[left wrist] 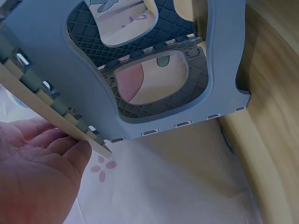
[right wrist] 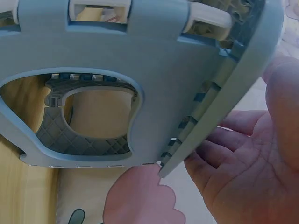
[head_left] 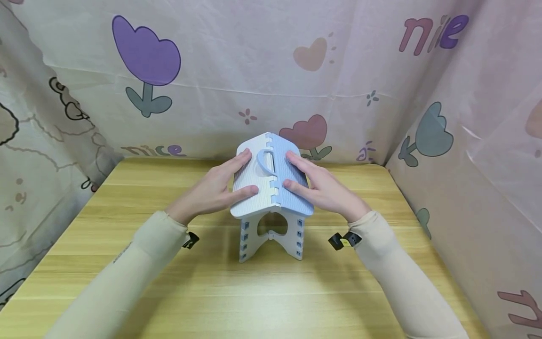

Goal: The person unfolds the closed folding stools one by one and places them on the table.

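Observation:
A folding stool (head_left: 292,202) with a white half and a light blue half stands on the table, its top peaked along the middle hinge like a roof. A loop handle (head_left: 266,162) sits at the ridge. My left hand (head_left: 211,188) rests on the white half, thumb and fingers spread. On the blue half lies my right hand (head_left: 328,188), its fingers fairly straight. Beneath the top, the leg frame (left wrist: 163,119) with its cut-out opening shows in the left wrist view. From the right wrist, a blue side panel (right wrist: 154,56) appears beside the palm.
The stool stands on a wood-grain table (head_left: 262,301). Behind it hangs a patterned curtain (head_left: 237,56) with flowers and hearts, and it continues along both sides. Each wrist carries a small black camera (head_left: 338,241).

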`<control>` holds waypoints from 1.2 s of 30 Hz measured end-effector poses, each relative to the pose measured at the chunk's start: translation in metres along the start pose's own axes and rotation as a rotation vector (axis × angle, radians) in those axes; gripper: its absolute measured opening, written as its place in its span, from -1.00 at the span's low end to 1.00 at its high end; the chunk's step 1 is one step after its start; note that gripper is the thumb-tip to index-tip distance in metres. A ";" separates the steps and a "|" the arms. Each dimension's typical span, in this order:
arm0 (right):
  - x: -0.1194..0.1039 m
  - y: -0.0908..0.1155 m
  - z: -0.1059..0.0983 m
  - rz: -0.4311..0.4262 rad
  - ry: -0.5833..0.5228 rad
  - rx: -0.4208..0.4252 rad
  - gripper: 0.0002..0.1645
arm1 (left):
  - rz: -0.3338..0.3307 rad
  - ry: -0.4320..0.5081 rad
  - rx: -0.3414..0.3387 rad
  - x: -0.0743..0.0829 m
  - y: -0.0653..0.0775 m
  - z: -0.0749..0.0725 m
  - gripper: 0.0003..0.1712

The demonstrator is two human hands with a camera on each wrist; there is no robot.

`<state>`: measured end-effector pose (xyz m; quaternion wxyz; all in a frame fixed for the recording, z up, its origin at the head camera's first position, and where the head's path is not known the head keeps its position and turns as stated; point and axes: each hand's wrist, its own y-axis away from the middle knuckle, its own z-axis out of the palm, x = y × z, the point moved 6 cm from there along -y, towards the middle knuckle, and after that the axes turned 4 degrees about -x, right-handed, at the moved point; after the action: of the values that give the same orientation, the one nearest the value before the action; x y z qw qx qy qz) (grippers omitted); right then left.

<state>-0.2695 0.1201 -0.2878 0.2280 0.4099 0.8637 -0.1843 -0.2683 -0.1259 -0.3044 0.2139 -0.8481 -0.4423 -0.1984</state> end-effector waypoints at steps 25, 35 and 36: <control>0.004 0.000 0.008 -0.004 -0.036 -0.023 -0.08 | 0.053 -0.049 -0.011 0.002 -0.003 -0.004 0.07; 0.004 0.002 0.009 0.010 -0.039 -0.025 -0.04 | 0.074 -0.049 -0.015 0.003 -0.004 -0.006 0.07; 0.004 0.002 0.009 0.011 -0.038 -0.024 -0.05 | 0.073 -0.047 -0.016 0.003 -0.004 -0.006 0.07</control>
<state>-0.2680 0.1194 -0.2978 0.2503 0.4083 0.8591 -0.1803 -0.2711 -0.1247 -0.2972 0.2035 -0.8699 -0.4143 -0.1740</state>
